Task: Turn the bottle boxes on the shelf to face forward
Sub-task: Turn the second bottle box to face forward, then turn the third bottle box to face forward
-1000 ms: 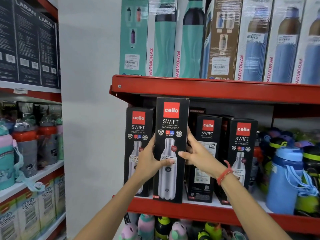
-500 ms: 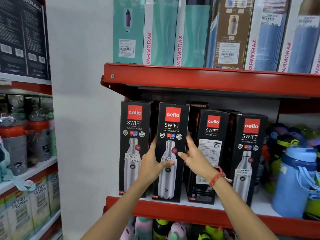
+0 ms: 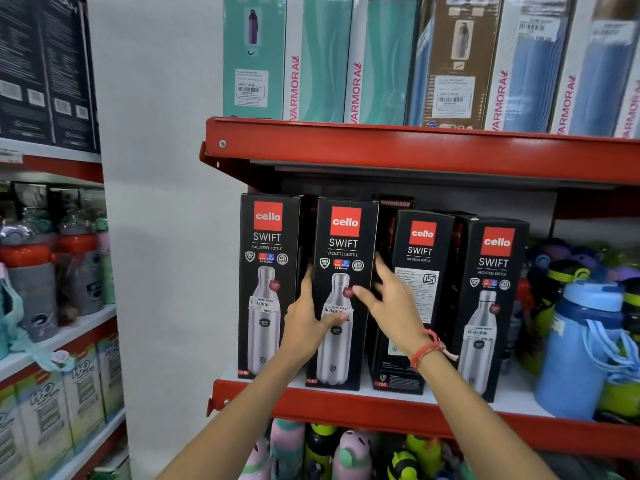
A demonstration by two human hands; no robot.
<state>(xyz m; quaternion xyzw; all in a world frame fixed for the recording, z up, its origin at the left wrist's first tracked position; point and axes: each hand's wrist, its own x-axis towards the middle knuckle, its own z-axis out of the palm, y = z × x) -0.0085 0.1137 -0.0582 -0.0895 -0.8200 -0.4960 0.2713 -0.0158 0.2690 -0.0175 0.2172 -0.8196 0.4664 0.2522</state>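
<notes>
Four black cello SWIFT bottle boxes stand on the middle red shelf (image 3: 363,408). The leftmost box (image 3: 268,237) shows its bottle picture to the front. The second box (image 3: 344,237) also faces front and rests on the shelf; my left hand (image 3: 306,327) grips its left edge with the thumb across the front. My right hand (image 3: 394,306) hovers with spread fingers at that box's right edge, in front of the third box (image 3: 420,244). The third box shows a printed text panel instead of a bottle picture. The fourth box (image 3: 495,261) shows its bottle picture and stands slightly angled.
Tall teal, brown and blue bottle boxes (image 3: 318,64) fill the red shelf above (image 3: 381,147). Loose blue and green bottles (image 3: 581,341) crowd the right of the middle shelf. More bottles sit below, and another rack (image 3: 52,323) stands on the left beyond a white wall.
The second box came down from a raised position and now stands on the shelf beside the leftmost one. My right hand has loosened from its right edge, fingers now apart.
</notes>
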